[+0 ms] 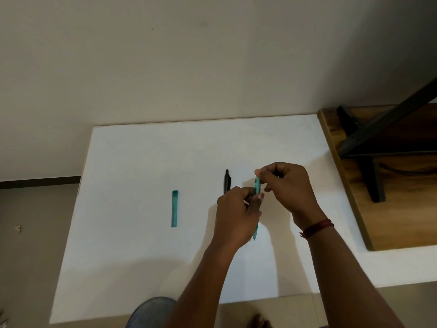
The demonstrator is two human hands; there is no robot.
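From the head view, both hands are raised just over the right half of a white desk and share one thing: a thin teal translucent stick, perhaps a ruler seen on edge, though I cannot tell for sure. It runs near to far, almost parallel to the desk's side edges. The left hand has its fingers curled round the stick's middle. The right hand pinches the far end between thumb and fingertips, and a red thread band sits on its wrist.

A black pen lies on the desk just beyond the left hand, its near end hidden by the knuckles. A flat teal ruler lies well apart to the left, parallel to the pen.

The desk's far edge meets the wall. Its left edge drops to the floor, and its near edge lies above a denim-clad knee. Its right edge adjoins a wooden surface that carries a black metal frame. Broad bare desk lies left of the ruler and behind all three items; the right side is tighter.
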